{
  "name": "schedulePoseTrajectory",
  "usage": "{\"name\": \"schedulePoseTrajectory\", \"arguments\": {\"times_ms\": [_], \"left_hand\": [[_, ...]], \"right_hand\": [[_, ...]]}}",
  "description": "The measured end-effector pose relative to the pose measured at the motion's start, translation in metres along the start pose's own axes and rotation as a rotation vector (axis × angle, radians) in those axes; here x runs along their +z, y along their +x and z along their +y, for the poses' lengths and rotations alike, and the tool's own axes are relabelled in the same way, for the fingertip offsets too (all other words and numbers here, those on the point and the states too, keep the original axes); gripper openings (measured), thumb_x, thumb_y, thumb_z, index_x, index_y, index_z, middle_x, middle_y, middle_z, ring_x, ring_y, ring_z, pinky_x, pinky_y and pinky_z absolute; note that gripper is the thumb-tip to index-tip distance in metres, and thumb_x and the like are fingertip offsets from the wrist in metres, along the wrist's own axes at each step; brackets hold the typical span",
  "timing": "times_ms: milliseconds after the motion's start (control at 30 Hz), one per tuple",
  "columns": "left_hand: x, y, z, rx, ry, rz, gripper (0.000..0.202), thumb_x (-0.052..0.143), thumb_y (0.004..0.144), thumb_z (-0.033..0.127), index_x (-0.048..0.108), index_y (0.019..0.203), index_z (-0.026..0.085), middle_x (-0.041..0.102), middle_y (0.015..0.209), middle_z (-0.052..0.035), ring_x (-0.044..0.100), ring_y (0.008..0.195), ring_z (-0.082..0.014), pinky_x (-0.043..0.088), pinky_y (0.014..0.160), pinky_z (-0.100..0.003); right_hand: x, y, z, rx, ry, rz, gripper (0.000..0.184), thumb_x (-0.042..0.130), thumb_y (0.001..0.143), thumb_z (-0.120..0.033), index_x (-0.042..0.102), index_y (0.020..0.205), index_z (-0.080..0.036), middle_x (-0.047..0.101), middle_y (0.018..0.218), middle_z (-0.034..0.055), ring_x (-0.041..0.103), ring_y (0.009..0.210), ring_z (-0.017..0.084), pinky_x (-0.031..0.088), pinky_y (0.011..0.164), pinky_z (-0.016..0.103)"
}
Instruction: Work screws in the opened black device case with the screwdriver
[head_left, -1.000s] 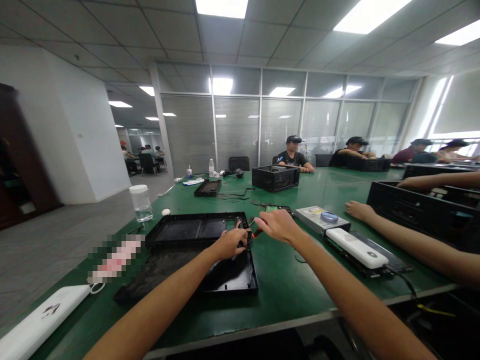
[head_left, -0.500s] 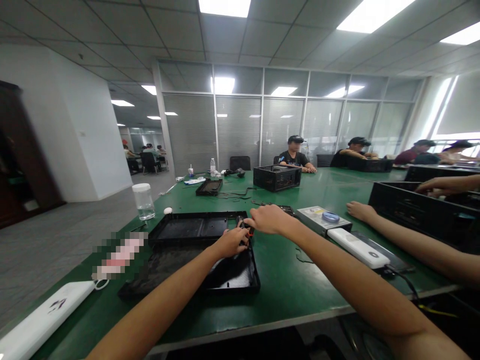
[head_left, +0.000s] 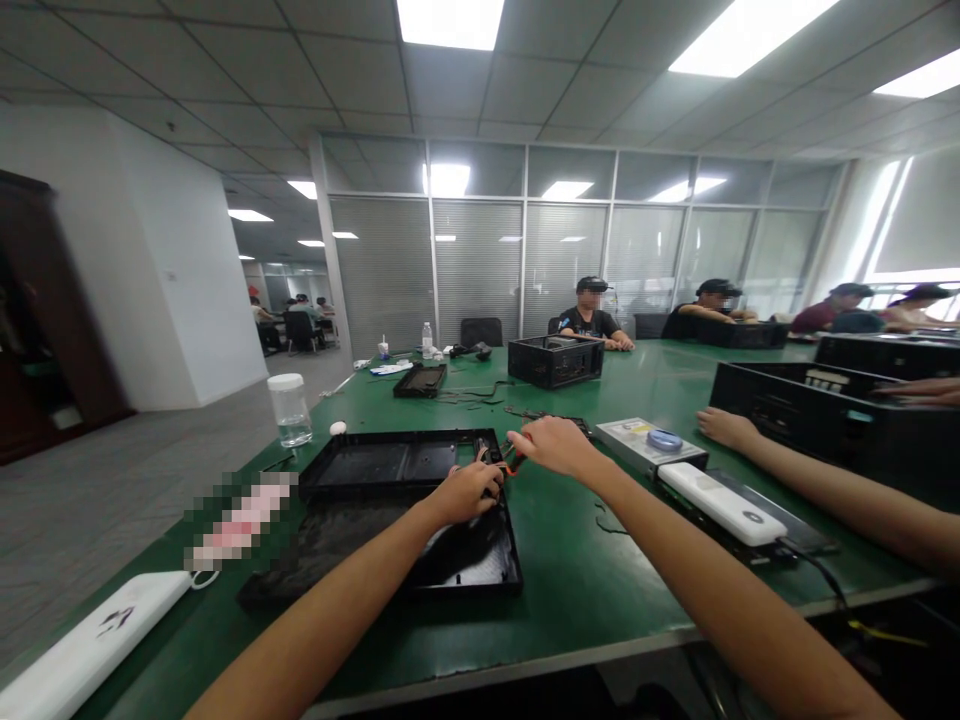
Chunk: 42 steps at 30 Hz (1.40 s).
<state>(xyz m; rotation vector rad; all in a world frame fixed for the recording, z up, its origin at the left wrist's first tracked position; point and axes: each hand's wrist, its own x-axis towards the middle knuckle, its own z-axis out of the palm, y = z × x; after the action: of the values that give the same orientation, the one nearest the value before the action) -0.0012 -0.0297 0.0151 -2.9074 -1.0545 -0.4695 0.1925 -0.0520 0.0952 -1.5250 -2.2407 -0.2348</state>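
Two black computer case panels lie before me: a flat panel (head_left: 420, 455) behind and a shallow tray-like panel (head_left: 337, 545) in front. At their right end my left hand (head_left: 472, 490) is closed on thin wires (head_left: 481, 452), its fingertips partly hidden. My right hand (head_left: 555, 445) is closed round a red-handled tool (head_left: 519, 456), just right of my left hand. The tool's working end is too small to make out. An orange part shows between the hands.
A clear jar (head_left: 289, 410) and a white power bank (head_left: 97, 640) stand left. To the right lie a metal drive box (head_left: 637, 445), a white device (head_left: 720, 503) and a co-worker's arm (head_left: 810, 480) by a black case (head_left: 795, 420). Another case (head_left: 555, 360) sits farther back.
My right hand has shifted slightly right, away from my left hand, and the red handle now shows. The co-worker's far hand has moved right over the black case, which has shifted slightly left.
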Motion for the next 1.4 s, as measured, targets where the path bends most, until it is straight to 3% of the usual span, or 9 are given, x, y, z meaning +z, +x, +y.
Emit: {"name": "schedulePoseTrajectory", "arguments": {"times_ms": [167,300,433,600,733,867,1033,1200,1400], "left_hand": [[-0.002,-0.001,0.003,0.013,0.005,0.011,0.024,0.052,0.074,0.018,0.049,0.097,0.022,0.055,0.104,-0.0014,0.044,0.105,-0.0171,0.037,0.082,-0.027],[-0.001,0.000,0.004,0.021,-0.003,0.058,0.022,0.050,0.074,0.016,0.051,0.096,0.021,0.057,0.100,-0.0018,0.045,0.105,-0.0166,0.037,0.082,-0.026],[0.003,0.003,0.005,0.176,-0.047,0.010,0.018,0.052,0.073,0.014,0.056,0.090,0.020,0.062,0.085,0.0002,0.053,0.090,-0.0137,0.037,0.080,-0.022],[0.010,0.004,0.002,0.271,-0.026,-0.055,0.024,0.054,0.075,0.019,0.058,0.099,0.019,0.063,0.081,-0.0008,0.055,0.082,-0.0142,0.039,0.077,-0.022],[0.005,-0.001,0.005,0.259,0.025,0.019,0.029,0.054,0.077,0.031,0.055,0.105,0.020,0.062,0.084,-0.0029,0.054,0.085,-0.0168,0.039,0.080,-0.026],[-0.012,-0.002,0.004,0.148,0.110,0.127,0.031,0.043,0.083,0.026,0.048,0.112,0.019,0.058,0.098,-0.0061,0.053,0.090,-0.0172,0.038,0.082,-0.028],[-0.043,-0.003,-0.032,0.012,0.193,0.028,0.036,0.047,0.079,0.030,0.048,0.112,0.018,0.054,0.105,-0.0082,0.053,0.092,-0.0190,0.040,0.080,-0.027],[-0.046,-0.024,-0.075,-0.095,0.199,-0.328,0.021,0.053,0.075,0.034,0.060,0.087,0.019,0.061,0.085,-0.0041,0.057,0.081,-0.0181,0.042,0.070,-0.024],[-0.040,-0.035,-0.081,-0.023,0.297,-0.244,0.017,0.056,0.073,0.025,0.058,0.089,0.019,0.061,0.090,-0.0043,0.055,0.087,-0.0185,0.040,0.077,-0.026]], "right_hand": [[0.062,-0.003,0.063,0.240,0.963,-0.060,0.040,0.032,0.080,-0.050,0.050,0.067,-0.016,0.038,0.039,-0.0054,0.038,0.035,0.009,0.031,0.038,0.020],[0.098,-0.011,0.083,0.483,1.490,0.072,0.032,0.043,0.077,-0.048,0.046,0.068,-0.017,0.027,0.038,-0.0101,0.027,0.032,0.006,0.022,0.033,0.017],[0.105,-0.008,0.079,0.547,1.823,0.180,0.029,0.047,0.076,-0.046,0.046,0.071,-0.018,0.035,0.045,-0.0082,0.028,0.034,0.004,0.020,0.031,0.014],[0.095,-0.004,0.076,0.374,1.943,0.257,0.021,0.059,0.071,-0.034,0.050,0.082,-0.018,0.053,0.071,-0.0019,0.040,0.045,0.004,0.030,0.036,0.014],[0.087,-0.008,0.070,0.229,1.764,0.235,0.018,0.061,0.065,-0.022,0.046,0.076,-0.019,0.049,0.067,-0.0047,0.042,0.048,0.005,0.033,0.043,0.017],[0.072,-0.029,0.038,0.008,1.091,0.188,0.011,0.050,0.074,-0.027,0.046,0.069,-0.018,0.047,0.061,-0.0039,0.040,0.050,0.008,0.031,0.047,0.021],[0.050,-0.097,-0.026,-0.542,0.243,-0.213,0.018,0.046,0.080,-0.035,0.054,0.082,-0.019,0.058,0.079,0.0018,0.051,0.066,0.013,0.031,0.055,0.024],[0.033,-0.164,-0.043,-0.438,0.008,-0.199,0.011,0.043,0.084,-0.030,0.050,0.088,-0.023,0.059,0.079,-0.0005,0.052,0.064,0.013,0.026,0.052,0.026],[0.037,-0.172,-0.029,-0.374,-0.005,-0.193,0.006,0.050,0.078,-0.021,0.051,0.084,-0.022,0.059,0.082,-0.0001,0.052,0.073,0.015,0.029,0.056,0.026]]}}
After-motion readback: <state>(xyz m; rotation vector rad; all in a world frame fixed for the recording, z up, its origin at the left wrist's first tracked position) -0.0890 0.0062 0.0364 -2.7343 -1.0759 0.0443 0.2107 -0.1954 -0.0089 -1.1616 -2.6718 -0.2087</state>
